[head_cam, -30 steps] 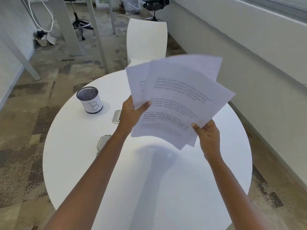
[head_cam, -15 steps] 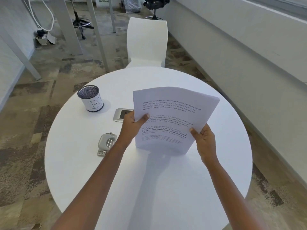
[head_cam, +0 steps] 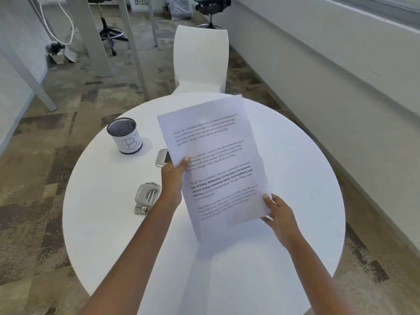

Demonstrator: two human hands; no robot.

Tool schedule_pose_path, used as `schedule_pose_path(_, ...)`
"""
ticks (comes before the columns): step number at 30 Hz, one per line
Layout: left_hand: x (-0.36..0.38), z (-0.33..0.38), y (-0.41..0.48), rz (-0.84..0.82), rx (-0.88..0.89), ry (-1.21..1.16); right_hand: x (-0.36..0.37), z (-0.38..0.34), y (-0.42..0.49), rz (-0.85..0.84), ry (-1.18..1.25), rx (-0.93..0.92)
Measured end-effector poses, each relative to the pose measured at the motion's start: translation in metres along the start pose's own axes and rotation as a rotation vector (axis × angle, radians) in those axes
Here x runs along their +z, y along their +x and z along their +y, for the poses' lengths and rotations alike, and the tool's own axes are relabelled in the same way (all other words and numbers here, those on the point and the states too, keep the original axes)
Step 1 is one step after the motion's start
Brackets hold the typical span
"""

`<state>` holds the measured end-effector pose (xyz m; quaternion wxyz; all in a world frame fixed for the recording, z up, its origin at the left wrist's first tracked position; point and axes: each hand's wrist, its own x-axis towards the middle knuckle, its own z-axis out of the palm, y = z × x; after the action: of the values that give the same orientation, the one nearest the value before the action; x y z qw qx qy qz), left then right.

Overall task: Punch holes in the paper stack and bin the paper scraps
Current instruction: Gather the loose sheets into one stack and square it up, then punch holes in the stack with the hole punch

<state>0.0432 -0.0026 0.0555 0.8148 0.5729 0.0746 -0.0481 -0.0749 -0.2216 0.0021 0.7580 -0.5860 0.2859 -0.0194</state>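
I hold a stack of printed white sheets (head_cam: 218,164) above the round white table (head_cam: 295,169), turned lengthwise and tilted slightly. My left hand (head_cam: 173,178) grips its left edge with the thumb on top. My right hand (head_cam: 278,214) pinches the lower right corner. A grey metal hole punch (head_cam: 145,197) lies on the table just left of my left wrist. A black mesh cup (head_cam: 125,135) wrapped in white paper marked "B" stands at the far left of the table.
A small silver device (head_cam: 161,158) lies partly hidden behind the stack's left edge. A white chair (head_cam: 201,60) stands at the table's far side. A wall runs along the right; desk legs and office stools stand on the carpet beyond.
The fanned sheets were gathered into one squared stack, lowered, then turned from landscape to lengthwise. My right hand slid down to the lower right corner.
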Motion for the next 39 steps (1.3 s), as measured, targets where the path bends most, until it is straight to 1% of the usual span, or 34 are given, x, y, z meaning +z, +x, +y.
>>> schedule_pose_path(2,0.001,-0.007,-0.003,0.032,-0.058,-0.060,0.005,0.001,-0.004,-0.096,0.241,0.008)
schedule_pose_path(4,0.002,-0.014,-0.005,0.045,-0.130,-0.122,0.012,0.006,-0.007,-0.112,0.431,0.034)
schedule_pose_path(5,0.003,-0.018,-0.007,0.048,-0.159,-0.146,0.016,0.008,-0.009,-0.107,0.482,0.057)
schedule_pose_path(7,0.004,-0.026,-0.010,0.043,-0.199,-0.170,0.021,0.015,-0.010,-0.108,0.501,0.081)
schedule_pose_path(9,0.004,-0.031,-0.013,0.036,-0.222,-0.157,0.021,0.018,-0.011,-0.053,0.409,0.064)
schedule_pose_path(12,-0.004,-0.034,-0.011,0.025,-0.263,-0.159,0.012,0.017,-0.011,0.065,0.193,0.000)
schedule_pose_path(16,-0.031,-0.025,0.005,0.039,-0.312,-0.127,-0.014,0.010,-0.010,0.103,0.050,-0.051)
schedule_pose_path(18,-0.047,-0.018,0.013,0.008,-0.317,0.006,-0.027,0.007,-0.008,0.098,-0.008,-0.059)
schedule_pose_path(20,-0.057,-0.015,0.018,-0.052,-0.314,0.263,-0.036,0.004,-0.006,0.092,-0.075,-0.076)
schedule_pose_path(22,-0.058,-0.015,0.020,-0.147,-0.299,0.480,-0.037,0.000,-0.004,0.112,-0.148,-0.123)
schedule_pose_path(24,-0.052,-0.017,0.019,-0.183,-0.232,0.573,-0.032,-0.005,-0.003,0.141,-0.194,-0.202)
schedule_pose_path(27,-0.043,-0.018,0.018,-0.115,-0.103,0.551,-0.021,-0.009,-0.001,0.184,-0.226,-0.316)
schedule_pose_path(29,-0.041,-0.021,0.017,-0.087,-0.066,0.529,-0.018,-0.009,0.001,0.196,-0.265,-0.358)
schedule_pose_path(32,-0.043,-0.027,0.013,-0.095,-0.075,0.510,-0.019,-0.005,0.002,0.169,-0.330,-0.346)
schedule_pose_path(39,-0.051,-0.034,0.015,-0.090,-0.049,0.451,-0.025,0.004,0.004,0.162,-0.359,-0.296)
